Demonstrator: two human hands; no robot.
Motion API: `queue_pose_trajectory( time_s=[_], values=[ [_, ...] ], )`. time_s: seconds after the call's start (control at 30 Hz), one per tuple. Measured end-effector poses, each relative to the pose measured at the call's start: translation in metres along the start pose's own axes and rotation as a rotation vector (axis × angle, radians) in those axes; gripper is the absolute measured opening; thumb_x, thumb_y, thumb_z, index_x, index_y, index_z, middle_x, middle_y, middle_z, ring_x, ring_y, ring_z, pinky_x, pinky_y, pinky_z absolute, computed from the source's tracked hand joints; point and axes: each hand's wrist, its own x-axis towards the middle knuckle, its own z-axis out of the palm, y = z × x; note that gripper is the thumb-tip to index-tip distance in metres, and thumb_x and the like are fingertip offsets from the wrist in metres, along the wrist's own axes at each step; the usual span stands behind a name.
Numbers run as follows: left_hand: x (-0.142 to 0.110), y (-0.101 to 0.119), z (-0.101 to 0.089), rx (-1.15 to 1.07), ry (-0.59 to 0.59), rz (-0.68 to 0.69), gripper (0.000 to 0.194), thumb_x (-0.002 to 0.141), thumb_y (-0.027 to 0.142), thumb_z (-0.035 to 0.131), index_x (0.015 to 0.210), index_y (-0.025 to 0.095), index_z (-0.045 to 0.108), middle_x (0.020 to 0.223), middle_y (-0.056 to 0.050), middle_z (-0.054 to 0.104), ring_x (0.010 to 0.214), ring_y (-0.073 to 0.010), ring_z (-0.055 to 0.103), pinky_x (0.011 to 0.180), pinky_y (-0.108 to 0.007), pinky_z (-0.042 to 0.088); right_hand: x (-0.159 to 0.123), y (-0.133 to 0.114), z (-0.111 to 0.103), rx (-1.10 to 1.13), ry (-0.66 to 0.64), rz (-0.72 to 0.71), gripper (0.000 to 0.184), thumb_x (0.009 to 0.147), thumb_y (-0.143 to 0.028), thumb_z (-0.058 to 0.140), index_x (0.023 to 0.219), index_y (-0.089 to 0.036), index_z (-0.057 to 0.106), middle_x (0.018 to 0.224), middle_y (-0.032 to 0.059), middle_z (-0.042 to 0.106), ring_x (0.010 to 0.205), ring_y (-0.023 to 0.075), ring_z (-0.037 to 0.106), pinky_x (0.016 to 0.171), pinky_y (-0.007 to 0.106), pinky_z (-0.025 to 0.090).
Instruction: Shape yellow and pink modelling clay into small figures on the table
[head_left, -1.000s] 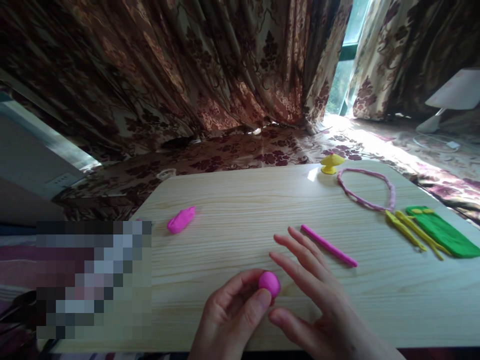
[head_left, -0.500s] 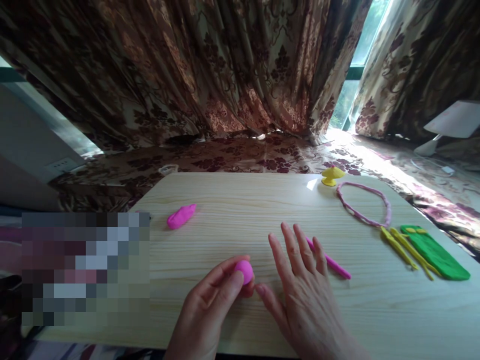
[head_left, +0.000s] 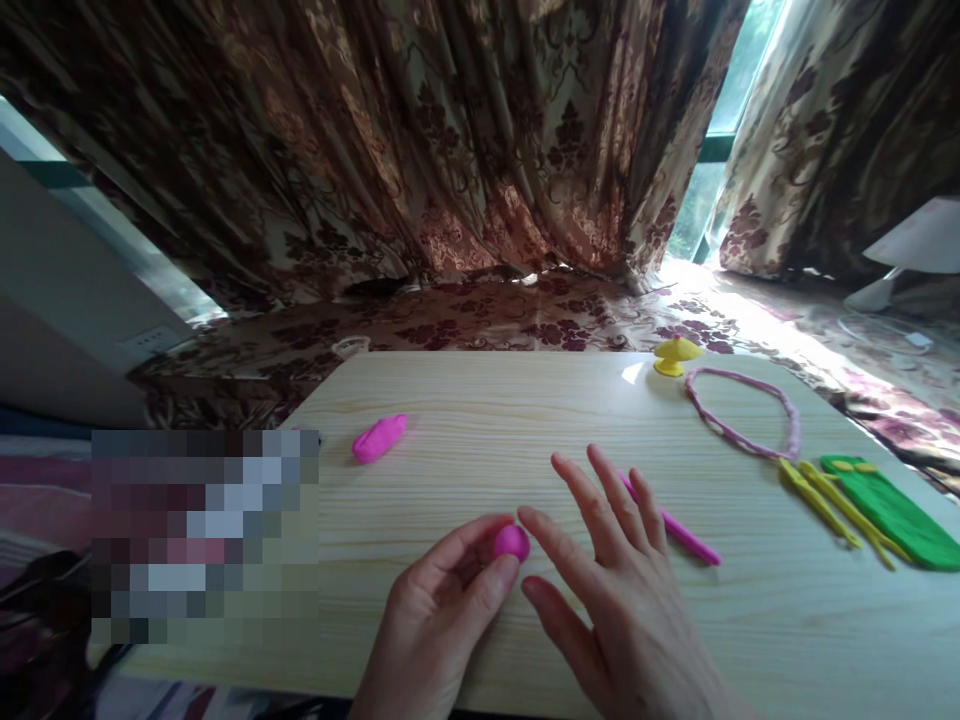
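Observation:
My left hand [head_left: 442, 620] pinches a small pink clay ball [head_left: 511, 542] between thumb and fingers, just above the wooden board [head_left: 480, 460]. Right beside it, my right hand [head_left: 611, 590] lies open with fingers spread; its forefinger tip nearly touches the ball. Behind my right fingers lies a thin pink clay stick [head_left: 675, 525], partly covered by them.
A pink clay lump [head_left: 379, 438] lies at the board's left. At the right are a yellow clay piece [head_left: 676, 356], a pink clay ring [head_left: 742, 410], yellow strips [head_left: 832, 498] and a green slab [head_left: 896, 510]. Patterned curtains hang behind. A blurred patch covers the left edge.
The camera view shifted slightly. My left hand turned the ball a little and it sits closer to my right forefinger; my right fingers spread somewhat wider.

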Motion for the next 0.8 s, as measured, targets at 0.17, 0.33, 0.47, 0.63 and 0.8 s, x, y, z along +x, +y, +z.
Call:
queue_pose_trajectory(
  time_s=[0.17, 0.33, 0.47, 0.63, 0.8],
  values=[
    [-0.0049, 0.0054, -0.0007, 0.082, -0.089, 0.045, 0.028, 0.073, 0.028, 0.069, 0.101, 0.023, 0.071, 0.102, -0.004, 0.071, 0.099, -0.0203, 0.063, 0.085, -0.023, 0.048, -0.0005, -0.0003, -0.005, 0.06, -0.01, 0.002, 0.026, 0.086, -0.024, 0.051, 0.111, -0.025, 0.058, 0.142, 0.0086, 0.037, 0.137, 0.033, 0.016, 0.103, 0.062, 0.023],
    [-0.0059, 0.0039, -0.0064, 0.118, -0.126, 0.004, 0.03, 0.072, 0.028, 0.07, 0.102, 0.025, 0.07, 0.104, -0.003, 0.07, 0.104, -0.021, 0.061, 0.089, -0.023, 0.047, -0.0029, 0.0, -0.0082, 0.109, 0.011, 0.02, 0.024, 0.085, -0.021, 0.053, 0.108, -0.027, 0.059, 0.138, 0.0062, 0.043, 0.137, 0.0318, 0.019, 0.104, 0.061, 0.023],
    [-0.006, 0.0036, -0.005, 0.139, -0.109, 0.015, 0.026, 0.07, 0.027, 0.071, 0.096, 0.024, 0.072, 0.096, -0.002, 0.072, 0.094, -0.0205, 0.064, 0.082, -0.022, 0.05, -0.0034, 0.0004, -0.0075, 0.185, 0.017, 0.035, 0.021, 0.085, -0.024, 0.055, 0.106, -0.024, 0.059, 0.135, 0.0073, 0.046, 0.136, 0.0313, 0.02, 0.105, 0.061, 0.022],
    [-0.0062, 0.006, -0.0018, 0.16, -0.146, 0.057, 0.021, 0.073, 0.027, 0.069, 0.094, 0.024, 0.073, 0.092, -0.002, 0.073, 0.091, -0.0203, 0.065, 0.081, -0.022, 0.049, -0.0036, 0.0009, -0.0066, 0.26, -0.018, 0.058, 0.015, 0.086, -0.025, 0.054, 0.1, -0.023, 0.06, 0.131, 0.0059, 0.05, 0.137, 0.0297, 0.02, 0.106, 0.059, 0.022],
    [-0.0082, 0.0056, 0.0012, 0.174, -0.097, 0.084, 0.019, 0.071, 0.027, 0.07, 0.089, 0.023, 0.074, 0.088, -0.003, 0.073, 0.088, -0.0201, 0.065, 0.078, -0.021, 0.049, -0.0036, -0.0005, -0.0072, 0.322, 0.028, 0.083, 0.01, 0.086, -0.023, 0.056, 0.094, -0.023, 0.062, 0.125, 0.0053, 0.054, 0.135, 0.0287, 0.024, 0.107, 0.057, 0.025]
  ],
)
